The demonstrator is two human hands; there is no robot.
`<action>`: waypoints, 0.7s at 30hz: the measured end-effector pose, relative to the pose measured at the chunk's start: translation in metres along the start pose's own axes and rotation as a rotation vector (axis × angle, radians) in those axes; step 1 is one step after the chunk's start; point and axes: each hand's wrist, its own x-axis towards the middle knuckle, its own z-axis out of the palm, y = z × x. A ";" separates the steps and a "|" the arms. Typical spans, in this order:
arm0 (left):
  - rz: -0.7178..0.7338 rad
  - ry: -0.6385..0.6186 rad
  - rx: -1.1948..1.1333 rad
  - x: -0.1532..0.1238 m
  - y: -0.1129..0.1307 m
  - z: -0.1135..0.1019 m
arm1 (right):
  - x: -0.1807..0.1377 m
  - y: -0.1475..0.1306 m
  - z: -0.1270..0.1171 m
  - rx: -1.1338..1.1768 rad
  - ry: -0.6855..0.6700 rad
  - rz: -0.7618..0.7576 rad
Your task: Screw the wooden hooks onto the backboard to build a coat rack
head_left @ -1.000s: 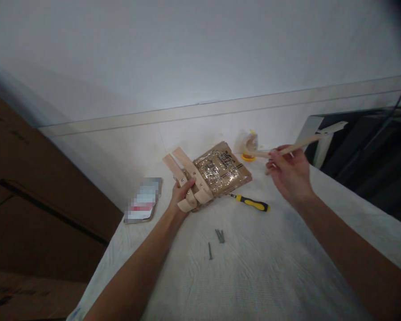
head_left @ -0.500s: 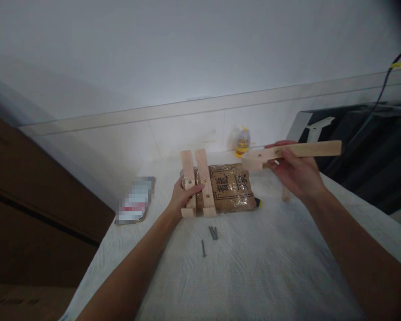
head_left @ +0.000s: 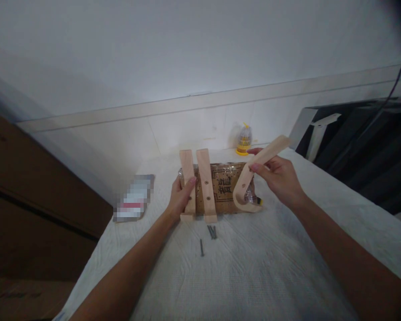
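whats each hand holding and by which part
Right hand: curved wooden hook, by its straight shank. Left hand: brown package, by its left end, thumb on the leftmost wooden piece.

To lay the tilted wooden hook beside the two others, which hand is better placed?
Probably right: the right grip holds the tilted wooden hook over the printed package, while the left grip has its thumb on the leftmost hook.

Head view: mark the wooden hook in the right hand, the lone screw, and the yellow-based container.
Wooden hook (head_left: 246,175): head view, on its shank above the bend.
Lone screw (head_left: 202,247): head view, middle of its shaft.
Yellow-based container (head_left: 244,141): head view, middle of its body.
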 end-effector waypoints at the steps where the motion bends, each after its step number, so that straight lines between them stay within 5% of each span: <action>1: -0.020 -0.025 -0.019 -0.001 0.001 -0.001 | -0.001 0.001 0.002 -0.014 -0.003 -0.004; 8: -0.320 -0.332 -0.134 -0.004 0.015 -0.013 | -0.004 0.010 0.013 -0.044 -0.109 -0.068; 16: -0.189 -0.357 0.034 -0.005 0.027 -0.010 | -0.010 0.004 0.019 -0.179 -0.114 -0.219; 21: -0.011 -0.199 0.306 -0.014 0.038 0.003 | -0.014 0.001 0.021 -0.216 -0.051 -0.277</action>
